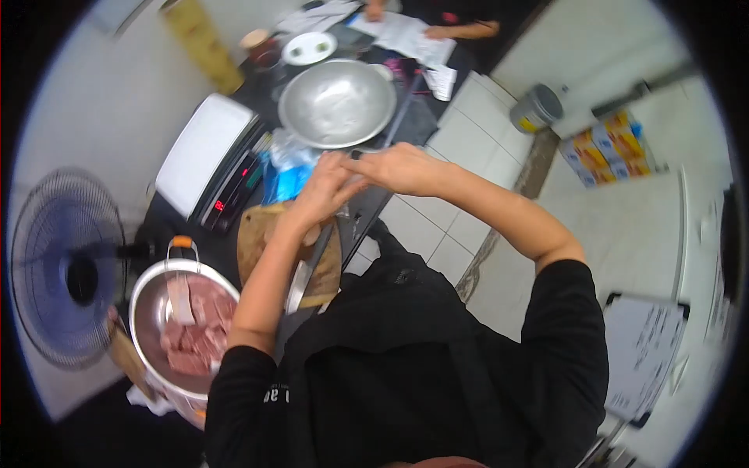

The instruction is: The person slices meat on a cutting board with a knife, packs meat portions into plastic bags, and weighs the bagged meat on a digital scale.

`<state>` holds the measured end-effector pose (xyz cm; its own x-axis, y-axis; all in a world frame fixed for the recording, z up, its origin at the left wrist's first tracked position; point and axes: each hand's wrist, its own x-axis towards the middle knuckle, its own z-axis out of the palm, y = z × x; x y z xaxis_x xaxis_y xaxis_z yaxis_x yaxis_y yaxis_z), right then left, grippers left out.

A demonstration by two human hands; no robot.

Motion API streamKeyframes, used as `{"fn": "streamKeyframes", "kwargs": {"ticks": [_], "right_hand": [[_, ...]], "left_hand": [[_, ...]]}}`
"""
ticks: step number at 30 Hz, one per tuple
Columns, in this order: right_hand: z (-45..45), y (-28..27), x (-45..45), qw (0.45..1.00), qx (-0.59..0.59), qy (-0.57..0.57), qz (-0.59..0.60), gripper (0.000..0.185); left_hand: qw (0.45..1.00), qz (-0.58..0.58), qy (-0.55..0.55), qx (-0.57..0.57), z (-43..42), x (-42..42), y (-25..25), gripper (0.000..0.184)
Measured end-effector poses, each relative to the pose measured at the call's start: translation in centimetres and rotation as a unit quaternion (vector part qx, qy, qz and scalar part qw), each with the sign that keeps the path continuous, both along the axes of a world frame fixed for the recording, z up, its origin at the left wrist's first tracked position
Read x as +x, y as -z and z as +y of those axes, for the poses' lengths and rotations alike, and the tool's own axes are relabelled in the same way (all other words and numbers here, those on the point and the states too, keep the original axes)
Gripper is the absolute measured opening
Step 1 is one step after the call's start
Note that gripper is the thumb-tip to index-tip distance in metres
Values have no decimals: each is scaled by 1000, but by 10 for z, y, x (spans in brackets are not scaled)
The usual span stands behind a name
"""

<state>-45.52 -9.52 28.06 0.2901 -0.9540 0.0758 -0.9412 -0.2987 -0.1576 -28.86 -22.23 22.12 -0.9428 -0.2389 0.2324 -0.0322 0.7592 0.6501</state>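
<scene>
Two hands, left (324, 189) and right (402, 169), meet, fingers bent; grip unclear.
Left of them, raw meat (199, 337) lies already cut in a pot (150, 306).

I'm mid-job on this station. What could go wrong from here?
Knife: it appears to lie on the cutting board close by the left forearm, so a careless sweep might knock it or cause a cut.
Metal bowl: the left hand and right hand are close to it, so reaching forward could bump it.
Raw meat: it sits uncovered near the fan, which might blow dust onto it if running.
</scene>
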Motion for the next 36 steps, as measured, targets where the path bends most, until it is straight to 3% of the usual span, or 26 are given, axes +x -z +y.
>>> {"fn": "streamKeyframes", "kwargs": {"ticks": [1, 5, 7, 8, 9, 10, 11, 12, 13, 14, 16, 18, 19, 20, 22, 23, 24, 25, 27, 28, 30, 32, 33, 34, 36], "right_hand": [[-3, 8, 2, 999, 37, -10, -28, 36], [-24, 28, -6, 993, 78, -68, -62, 23], [-31, 49, -6, 973, 106, -44, -200, 21], [-29, 60, -2, 970, 112, -63, -204, 21], [-25, 71, 0, 874, 236, 4, -425, 22], [-21, 79, 3, 712, 346, 76, -607, 23], [-14, 85, 14, 711, 353, 69, -604, 23], [-7, 91, 33, 546, 375, 44, -748, 25], [-6, 98, 41, 352, 380, 22, -855, 26], [-9, 110, 39, 347, 390, 20, -853, 26], [-18, 135, 32, 347, 425, -78, -832, 23], [-47, 131, -11, 555, 402, -92, -722, 18], [-65, 116, -33, 652, 371, -110, -652, 18], [-84, 101, -54, 735, 335, -125, -576, 19], [-99, 58, -68, 805, 388, -91, -440, 16], [-101, 38, -61, 873, 313, -129, -352, 15], [-99, 25, -52, 923, 230, -168, -261, 14], [-97, 32, -47, 918, 235, -182, -264, 14], [-89, 53, -41, 971, 80, -150, -171, 11], [-84, 61, -38, 968, 85, -160, -171, 11], [-74, 73, -26, 971, 25, -166, -172, 8], [-73, 71, -25, 967, 14, -185, -176, 9], [-76, 66, -31, 968, 35, -169, -180, 9], [-80, 60, -38, 970, 54, -149, -183, 10], [-90, 45, -53, 961, 71, -148, -224, 10]], "left_hand": [[992, 100, 47, -51, 0, 13, 7, 21], [992, 22, -121, -3, 4, 47, 1, 19], [979, -14, -198, 50, 6, 49, -6, 17], [963, -46, -246, 103, 7, 50, -7, 15], [958, -50, -262, 104, 7, 49, -8, 15], [947, 9, -299, 117, 5, 47, -10, 14], [932, 68, -332, 130, 4, 43, -11, 14], [912, 126, -363, 141, 4, 38, -12, 14], [895, 160, -348, 230, 9, 30, -16, 14], [891, 157, -359, 230, 12, 26, -22, 14], [883, 127, -233, 386, 19, 24, -30, 14], [839, 104, -114, 521, 18, 26, -30, 13], [891, 110, -70, 435, 12, 26, -26, 12], [888, 110, -83, 438, 7, 25, -23, 12], [948, -7, -44, 316, -4, 23, -16, 14], [966, -10, -66, 249, -9, 20, 2, 15], [964, -11, -81, 253, -5, 15, 12, 15], [910, -6, -181, 373, -3, 11, 21, 14], [763, 53, -341, 546, 3, 3, 27, 13], [758, 57, -350, 548, 5, -3, 40, 13], [501, 140, -402, 753, 12, -17, 66, 9], [501, 135, -439, 734, 22, -26, 72, 11], [725, 146, -493, 458, 26, -26, 73, 14], [858, 135, -480, 122, 28, -28, 73, 18], [864, 188, -449, 129, 23, -35, 64, 18]]}}
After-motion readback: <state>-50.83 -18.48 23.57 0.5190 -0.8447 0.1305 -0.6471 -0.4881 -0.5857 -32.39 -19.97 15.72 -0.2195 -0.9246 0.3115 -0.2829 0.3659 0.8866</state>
